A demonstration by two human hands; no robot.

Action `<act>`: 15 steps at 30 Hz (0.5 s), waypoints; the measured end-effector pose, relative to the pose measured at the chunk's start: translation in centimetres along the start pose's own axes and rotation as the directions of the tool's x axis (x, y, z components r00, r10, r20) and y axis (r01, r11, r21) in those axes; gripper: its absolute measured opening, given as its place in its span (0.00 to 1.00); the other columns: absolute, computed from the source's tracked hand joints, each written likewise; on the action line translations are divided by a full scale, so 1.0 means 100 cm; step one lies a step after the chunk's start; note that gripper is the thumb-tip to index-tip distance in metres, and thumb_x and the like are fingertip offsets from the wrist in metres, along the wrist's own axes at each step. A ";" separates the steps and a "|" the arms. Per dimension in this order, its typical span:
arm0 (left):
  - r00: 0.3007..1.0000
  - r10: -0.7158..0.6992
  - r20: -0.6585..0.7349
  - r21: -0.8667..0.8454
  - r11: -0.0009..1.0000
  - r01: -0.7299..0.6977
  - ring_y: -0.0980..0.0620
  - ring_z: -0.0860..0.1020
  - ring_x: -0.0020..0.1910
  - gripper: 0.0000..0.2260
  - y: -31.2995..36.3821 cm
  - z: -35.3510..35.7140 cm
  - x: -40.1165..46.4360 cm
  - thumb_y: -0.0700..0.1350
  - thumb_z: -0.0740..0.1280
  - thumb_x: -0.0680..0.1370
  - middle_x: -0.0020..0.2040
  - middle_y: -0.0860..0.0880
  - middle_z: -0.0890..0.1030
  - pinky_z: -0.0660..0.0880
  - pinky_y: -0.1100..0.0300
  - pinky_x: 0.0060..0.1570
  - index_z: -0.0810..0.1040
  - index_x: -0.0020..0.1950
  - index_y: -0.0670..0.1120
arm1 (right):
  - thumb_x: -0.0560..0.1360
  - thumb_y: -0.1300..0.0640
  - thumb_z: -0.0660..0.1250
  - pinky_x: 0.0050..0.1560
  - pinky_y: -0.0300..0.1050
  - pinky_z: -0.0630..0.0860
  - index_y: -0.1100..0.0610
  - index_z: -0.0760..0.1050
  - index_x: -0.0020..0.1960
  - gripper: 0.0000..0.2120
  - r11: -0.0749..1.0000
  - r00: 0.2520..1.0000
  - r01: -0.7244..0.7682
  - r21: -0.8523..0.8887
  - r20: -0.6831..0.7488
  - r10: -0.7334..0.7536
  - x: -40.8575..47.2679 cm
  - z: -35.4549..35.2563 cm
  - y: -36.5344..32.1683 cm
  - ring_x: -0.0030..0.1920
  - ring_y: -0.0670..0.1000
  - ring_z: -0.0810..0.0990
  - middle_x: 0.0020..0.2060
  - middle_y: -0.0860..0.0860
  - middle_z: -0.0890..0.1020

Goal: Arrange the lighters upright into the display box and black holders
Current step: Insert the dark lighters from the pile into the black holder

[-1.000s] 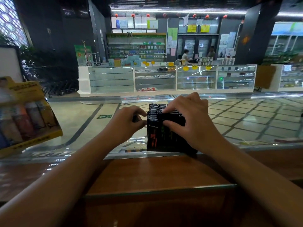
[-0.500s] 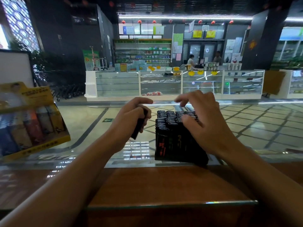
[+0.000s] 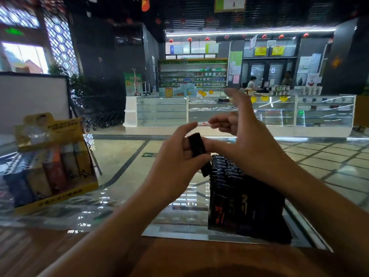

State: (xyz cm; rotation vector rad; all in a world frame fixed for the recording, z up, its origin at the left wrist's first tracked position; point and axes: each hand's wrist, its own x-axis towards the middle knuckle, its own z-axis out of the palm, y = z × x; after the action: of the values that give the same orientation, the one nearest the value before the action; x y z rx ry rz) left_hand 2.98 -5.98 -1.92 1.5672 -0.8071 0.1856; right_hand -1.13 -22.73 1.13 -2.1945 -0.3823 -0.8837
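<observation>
A black holder [image 3: 247, 212] packed with several upright black lighters stands on the glass counter, right of centre. My left hand [image 3: 177, 156] grips one black lighter [image 3: 197, 148] tilted above the holder's left corner. My right hand [image 3: 245, 134] hovers over the holder with fingers spread and relaxed, close to the lighter's top, holding nothing. The yellow display box [image 3: 48, 166] stands at the left with several coloured lighters upright in it.
The glass counter top [image 3: 123, 170] meets a brown wooden ledge [image 3: 139, 254] near me. Across the tiled floor stand glass showcases [image 3: 239, 110] and shelves, with two people far behind them. A white board [image 3: 32, 100] stands behind the yellow box.
My left hand has lifted the black lighter higher and toward the holder. My right hand has come off the lighters in the holder and risen, fingers opening. The view has tilted up.
</observation>
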 end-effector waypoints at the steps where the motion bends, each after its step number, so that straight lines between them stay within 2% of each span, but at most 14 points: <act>1: 1.000 0.003 0.005 0.006 1.000 -0.003 0.58 0.84 0.49 0.32 0.001 0.001 -0.001 0.32 0.73 0.73 0.52 0.50 0.85 0.80 0.62 0.52 0.67 0.74 0.49 | 0.70 0.50 0.78 0.62 0.33 0.73 0.44 0.54 0.77 0.45 1.000 1.000 0.011 -0.004 0.014 -0.011 0.000 -0.002 -0.001 0.58 0.38 0.79 0.59 0.43 0.81; 2: 1.000 0.007 0.010 0.006 1.000 -0.007 0.58 0.84 0.49 0.33 0.001 0.002 -0.001 0.33 0.73 0.74 0.51 0.50 0.85 0.80 0.63 0.52 0.67 0.75 0.49 | 0.70 0.50 0.78 0.64 0.34 0.72 0.43 0.55 0.77 0.44 0.999 0.999 0.026 -0.022 0.027 -0.025 0.000 -0.003 -0.003 0.60 0.38 0.78 0.61 0.42 0.80; 4: 0.999 0.025 0.023 -0.014 1.000 -0.025 0.56 0.84 0.49 0.32 0.002 0.000 -0.001 0.32 0.72 0.74 0.48 0.49 0.86 0.80 0.63 0.50 0.67 0.74 0.50 | 0.72 0.48 0.75 0.65 0.40 0.72 0.41 0.64 0.73 0.34 0.993 0.997 0.069 -0.101 0.042 -0.065 0.001 -0.004 -0.007 0.61 0.37 0.76 0.60 0.38 0.80; 7: 0.998 0.051 0.040 -0.072 0.996 -0.048 0.52 0.84 0.45 0.26 0.004 -0.002 -0.002 0.31 0.70 0.76 0.43 0.43 0.85 0.81 0.57 0.46 0.72 0.66 0.56 | 0.72 0.47 0.72 0.64 0.51 0.72 0.40 0.79 0.58 0.14 0.983 0.992 0.120 -0.139 0.043 -0.115 -0.002 -0.002 -0.011 0.60 0.40 0.76 0.55 0.39 0.82; 9: 0.997 0.060 0.045 -0.072 0.996 -0.056 0.50 0.84 0.44 0.23 0.004 -0.002 -0.001 0.32 0.71 0.76 0.43 0.44 0.85 0.81 0.52 0.48 0.74 0.63 0.54 | 0.72 0.48 0.72 0.62 0.49 0.70 0.41 0.81 0.52 0.08 0.984 0.992 0.122 -0.131 0.035 -0.118 -0.003 -0.002 -0.012 0.60 0.40 0.75 0.53 0.40 0.82; 11: 0.997 0.060 0.053 -0.025 0.998 -0.059 0.50 0.84 0.47 0.22 0.003 -0.001 0.000 0.36 0.73 0.74 0.45 0.47 0.86 0.81 0.45 0.53 0.74 0.64 0.51 | 0.73 0.47 0.71 0.53 0.41 0.70 0.43 0.80 0.50 0.06 0.990 0.995 0.082 -0.114 -0.047 -0.088 -0.001 -0.005 -0.011 0.54 0.40 0.76 0.48 0.41 0.82; 13: 0.998 0.051 0.045 0.023 0.998 -0.052 0.51 0.84 0.50 0.20 0.004 0.000 -0.001 0.39 0.75 0.73 0.47 0.50 0.86 0.78 0.39 0.56 0.76 0.62 0.51 | 0.75 0.52 0.72 0.45 0.34 0.70 0.47 0.80 0.48 0.02 0.999 0.989 0.041 0.004 -0.140 -0.040 0.003 -0.009 -0.009 0.46 0.40 0.79 0.41 0.42 0.83; 15: 0.998 0.057 0.041 0.067 0.996 -0.060 0.53 0.84 0.49 0.16 0.005 0.001 -0.002 0.39 0.75 0.74 0.46 0.52 0.87 0.77 0.39 0.55 0.78 0.58 0.52 | 0.76 0.57 0.71 0.43 0.35 0.74 0.49 0.81 0.49 0.04 0.987 0.989 0.007 0.158 -0.148 0.016 0.004 -0.013 -0.007 0.40 0.41 0.81 0.39 0.44 0.84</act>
State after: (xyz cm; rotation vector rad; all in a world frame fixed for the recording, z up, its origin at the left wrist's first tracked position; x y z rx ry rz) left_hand 2.47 -5.91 -1.65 1.6161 -0.8856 0.2281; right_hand -1.82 -23.16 2.37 -1.9700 -0.3621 -0.9737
